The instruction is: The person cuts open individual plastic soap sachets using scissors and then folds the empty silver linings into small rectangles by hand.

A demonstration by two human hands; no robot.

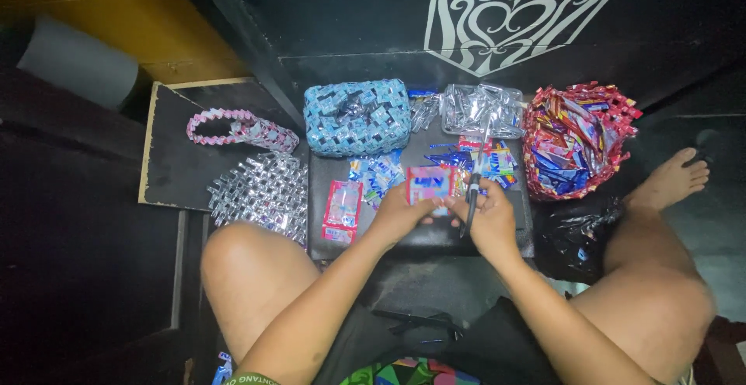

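I'm looking down at my left hand (400,216) pinching a flat pink-and-blue foil sachet wrapper (429,184) by its lower edge, fingers closed on it, held just above the small dark tabletop (423,239). My right hand (491,222) is wrapped around the dark handles of a pair of scissors (474,187), blades pointing away from me and lying right beside the wrapper's right edge; I can't tell whether the blades are parted. The risk I see: my left fingertips sit very near those blades, so a slip could nick them, and the slick foil could skew and cut crooked. Ahead sit a woven blue-and-white wrapper basket (357,118), a woven red wrapper basket (573,138) stuffed with sachets, a clear silver woven tray (482,110), and loose wrappers (378,172).
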